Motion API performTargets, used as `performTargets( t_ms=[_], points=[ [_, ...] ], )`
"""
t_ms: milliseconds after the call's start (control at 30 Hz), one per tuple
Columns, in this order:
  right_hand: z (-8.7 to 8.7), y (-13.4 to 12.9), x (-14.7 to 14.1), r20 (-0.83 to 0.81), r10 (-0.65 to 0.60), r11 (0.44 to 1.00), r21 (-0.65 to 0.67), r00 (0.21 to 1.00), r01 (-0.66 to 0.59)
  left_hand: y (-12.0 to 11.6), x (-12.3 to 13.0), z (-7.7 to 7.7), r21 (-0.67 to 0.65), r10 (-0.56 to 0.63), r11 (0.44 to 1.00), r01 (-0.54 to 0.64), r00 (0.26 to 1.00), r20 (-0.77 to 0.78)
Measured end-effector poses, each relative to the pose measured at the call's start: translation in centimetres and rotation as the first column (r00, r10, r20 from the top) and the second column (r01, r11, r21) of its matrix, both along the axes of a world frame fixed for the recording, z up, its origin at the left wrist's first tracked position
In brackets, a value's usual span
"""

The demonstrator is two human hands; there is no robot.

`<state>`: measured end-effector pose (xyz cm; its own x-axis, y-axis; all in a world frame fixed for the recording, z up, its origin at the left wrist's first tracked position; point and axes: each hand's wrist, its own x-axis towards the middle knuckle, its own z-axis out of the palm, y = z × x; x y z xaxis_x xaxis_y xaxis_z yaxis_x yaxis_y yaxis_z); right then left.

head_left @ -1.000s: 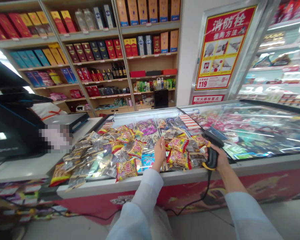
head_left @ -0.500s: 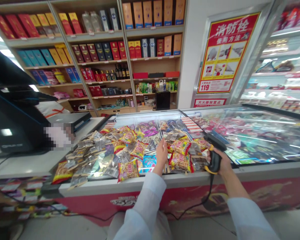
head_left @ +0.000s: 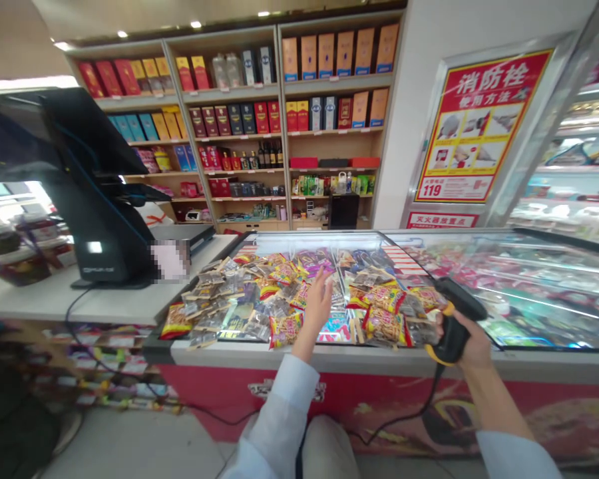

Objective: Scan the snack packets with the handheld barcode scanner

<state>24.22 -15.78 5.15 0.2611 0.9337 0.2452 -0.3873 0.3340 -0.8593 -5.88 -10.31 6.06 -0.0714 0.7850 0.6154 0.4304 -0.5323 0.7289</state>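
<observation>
My right hand (head_left: 474,342) is wrapped round the grip of a black and yellow barcode scanner (head_left: 462,299), its head tilted up toward the left and its cable hanging down. My left hand (head_left: 319,296) hovers over the snack packets with its fingers stretched out and nothing in them. Close to its wrist lies a yellow and red snack bag (head_left: 285,329). A pile of similar bags (head_left: 384,324) sits between my two hands. Left of my left hand, clear packets with sticks (head_left: 212,299) are heaped among more yellow bags. All lie on the glass top of a chest freezer (head_left: 219,352).
A black point-of-sale terminal (head_left: 104,226) stands on the white counter (head_left: 124,306) at the left. Shelves of boxes and bottles (head_left: 239,120) line the back wall. The scanner cable (head_left: 399,422) droops across the freezer's red front.
The view has swung left and up. My left hand has moved left from the right-hand pile toward the left heap. My right hand still holds the barcode scanner.
</observation>
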Motion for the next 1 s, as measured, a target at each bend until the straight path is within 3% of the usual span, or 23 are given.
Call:
performTargets(
  t_ms=[200,367,500,667,733,833,1000],
  points=[
    [2.6,-0.3,-9.3,-0.041,0.196,0.981,0.018,0.98,-0.196,-0.9,-12.7,-1.5,-0.016,0.317,0.948,-0.318,0.946,-0.065],
    [2.9,1.8,-17.7,-0.053,0.308,0.951,0.046,0.95,-0.306,0.3,-19.0,-2.7,0.029,0.486,0.872,-0.488,0.861,-0.148],
    [2.6,4.7,-23.6,-0.038,0.37,0.929,0.042,0.928,-0.368,1.8,-20.7,-3.2,0.064,0.605,0.784,-0.618,0.735,-0.307],
    [1.4,8.5,-28.0,0.106,0.54,0.839,0.016,0.835,-0.544,4.2,-22.0,-3.6,0.12,0.757,0.554,-0.824,0.438,-0.486],
    [0.7,9.4,-28.4,0.137,0.617,0.784,-0.022,0.775,-0.62,4.9,-22.7,-4.0,0.12,0.783,0.485,-0.866,0.37,-0.5],
    [-0.2,10.1,-28.3,0.098,0.676,0.736,-0.073,0.73,-0.673,5.3,-23.4,-5.1,0.105,0.799,0.443,-0.89,0.339,-0.497],
    [-0.3,10.1,-27.7,0.014,0.67,0.74,-0.09,0.742,-0.667,5.3,-23.6,-6.0,0.096,0.802,0.454,-0.886,0.359,-0.478]
  ],
)
